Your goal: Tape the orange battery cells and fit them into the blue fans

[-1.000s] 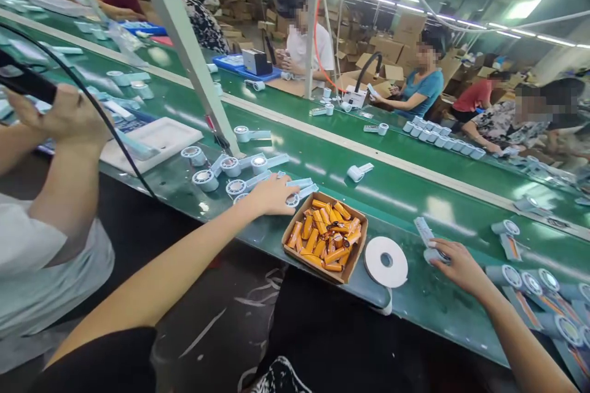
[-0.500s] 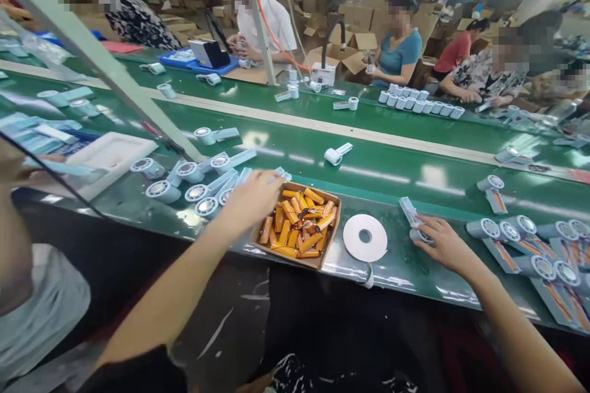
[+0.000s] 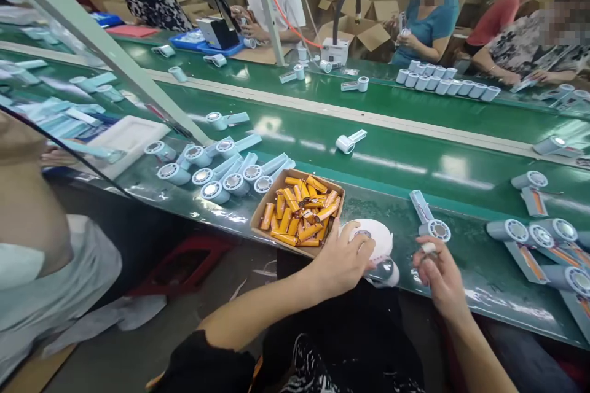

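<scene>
My left hand [image 3: 343, 261] grips the roll of white tape [image 3: 377, 234], its fingers over the top and near its core. The roll lies at the belt's near edge, its loose end hanging over the edge. My right hand [image 3: 440, 276] is raised at the near edge, fingers loosely bent and apart, with a white wrap or patch on one fingertip. Just beyond it lies a pale blue handheld fan [image 3: 426, 221], its handle pointing away. Left of the roll, a cardboard box [image 3: 258, 221] holds several orange-wrapped batteries [image 3: 295, 215] with wires.
Several fans [image 3: 214, 190] crowd left of the box; others [image 3: 530, 239] at right have open handles with orange inside. A single fan [image 3: 345, 144] lies mid-belt. A slanted metal post [image 3: 115, 61] rises at left. Co-workers sit across the belt, and another person is close at left.
My left hand has moved from the fans behind the box down to the tape roll. My right hand has let go of the fan and drawn back. The view has shifted.
</scene>
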`<state>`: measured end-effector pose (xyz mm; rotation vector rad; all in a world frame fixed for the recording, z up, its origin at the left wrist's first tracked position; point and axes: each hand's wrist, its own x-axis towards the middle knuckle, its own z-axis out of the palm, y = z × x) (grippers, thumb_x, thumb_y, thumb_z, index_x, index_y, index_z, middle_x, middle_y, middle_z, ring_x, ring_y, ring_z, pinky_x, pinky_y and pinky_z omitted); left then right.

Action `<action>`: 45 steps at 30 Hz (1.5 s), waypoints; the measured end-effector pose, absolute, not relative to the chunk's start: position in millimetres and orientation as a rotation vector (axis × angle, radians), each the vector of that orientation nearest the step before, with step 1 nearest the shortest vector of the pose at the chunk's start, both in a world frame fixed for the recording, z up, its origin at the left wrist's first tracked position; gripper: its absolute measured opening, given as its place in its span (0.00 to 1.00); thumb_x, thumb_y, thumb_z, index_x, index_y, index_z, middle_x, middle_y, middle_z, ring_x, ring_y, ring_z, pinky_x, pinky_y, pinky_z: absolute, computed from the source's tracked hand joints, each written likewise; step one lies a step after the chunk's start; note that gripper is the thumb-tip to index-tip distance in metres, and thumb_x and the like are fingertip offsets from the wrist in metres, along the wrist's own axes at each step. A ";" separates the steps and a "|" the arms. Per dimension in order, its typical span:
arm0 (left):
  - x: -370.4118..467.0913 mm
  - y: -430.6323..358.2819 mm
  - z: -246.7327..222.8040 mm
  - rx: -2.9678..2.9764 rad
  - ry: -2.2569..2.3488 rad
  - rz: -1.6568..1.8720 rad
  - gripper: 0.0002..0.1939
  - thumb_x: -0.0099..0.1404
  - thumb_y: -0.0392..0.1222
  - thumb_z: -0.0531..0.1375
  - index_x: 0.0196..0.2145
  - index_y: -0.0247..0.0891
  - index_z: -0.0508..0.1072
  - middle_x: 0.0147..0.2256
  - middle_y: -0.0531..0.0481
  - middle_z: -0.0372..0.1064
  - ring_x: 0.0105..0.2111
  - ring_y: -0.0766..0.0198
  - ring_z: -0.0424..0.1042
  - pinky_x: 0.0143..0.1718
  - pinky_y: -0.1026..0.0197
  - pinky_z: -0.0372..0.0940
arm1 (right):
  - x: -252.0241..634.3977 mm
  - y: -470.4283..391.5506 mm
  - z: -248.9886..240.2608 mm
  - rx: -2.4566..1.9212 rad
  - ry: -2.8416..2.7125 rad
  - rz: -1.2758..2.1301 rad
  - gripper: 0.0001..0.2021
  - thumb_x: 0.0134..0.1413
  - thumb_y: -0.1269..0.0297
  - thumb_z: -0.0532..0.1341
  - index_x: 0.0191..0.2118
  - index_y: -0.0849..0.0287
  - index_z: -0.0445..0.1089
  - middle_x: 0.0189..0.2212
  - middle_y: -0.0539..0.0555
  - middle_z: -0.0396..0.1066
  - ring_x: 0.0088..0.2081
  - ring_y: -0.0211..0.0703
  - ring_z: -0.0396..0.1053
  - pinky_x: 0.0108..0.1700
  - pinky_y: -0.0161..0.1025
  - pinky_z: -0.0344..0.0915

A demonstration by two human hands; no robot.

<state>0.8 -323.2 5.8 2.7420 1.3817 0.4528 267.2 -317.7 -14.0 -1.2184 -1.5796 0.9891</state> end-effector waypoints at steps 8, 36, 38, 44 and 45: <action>-31.7 -393.7 25.8 2.367 1.718 1.362 0.25 0.65 0.37 0.66 0.57 0.45 0.64 0.45 0.44 0.71 0.62 0.43 0.62 0.63 0.32 0.63 | 196.7 -362.9 -6.3 -0.644 -1.640 2.027 0.31 0.52 0.35 0.71 0.50 0.57 0.78 0.32 0.54 0.79 0.26 0.38 0.70 0.25 0.33 0.60; -117.5 -421.9 -0.8 2.477 2.118 1.026 0.26 0.65 0.29 0.64 0.59 0.48 0.76 0.47 0.45 0.75 0.50 0.50 0.66 0.53 0.47 0.63 | 135.9 -264.2 54.7 -0.740 -2.130 1.231 0.20 0.55 0.46 0.74 0.45 0.55 0.80 0.35 0.51 0.81 0.36 0.45 0.79 0.46 0.42 0.76; -114.7 -419.3 -2.2 2.499 2.104 1.012 0.27 0.65 0.30 0.64 0.60 0.49 0.76 0.48 0.45 0.76 0.49 0.51 0.65 0.53 0.50 0.63 | 137.3 -273.7 49.5 -0.826 -2.008 1.214 0.25 0.50 0.41 0.75 0.46 0.56 0.80 0.32 0.51 0.80 0.32 0.43 0.77 0.41 0.40 0.76; -101.0 -410.7 0.1 2.539 2.059 1.010 0.26 0.66 0.28 0.63 0.59 0.47 0.78 0.45 0.46 0.78 0.46 0.53 0.65 0.55 0.51 0.61 | 136.5 -281.7 35.3 -0.887 -2.057 0.917 0.26 0.53 0.36 0.71 0.34 0.58 0.76 0.25 0.50 0.70 0.25 0.39 0.65 0.30 0.37 0.65; -99.3 -410.1 0.4 2.542 2.063 1.005 0.26 0.66 0.28 0.63 0.59 0.47 0.78 0.45 0.46 0.78 0.46 0.53 0.66 0.55 0.50 0.62 | 135.8 -282.6 34.4 -0.879 -2.090 0.871 0.26 0.54 0.35 0.69 0.31 0.58 0.74 0.24 0.49 0.68 0.25 0.39 0.63 0.30 0.37 0.63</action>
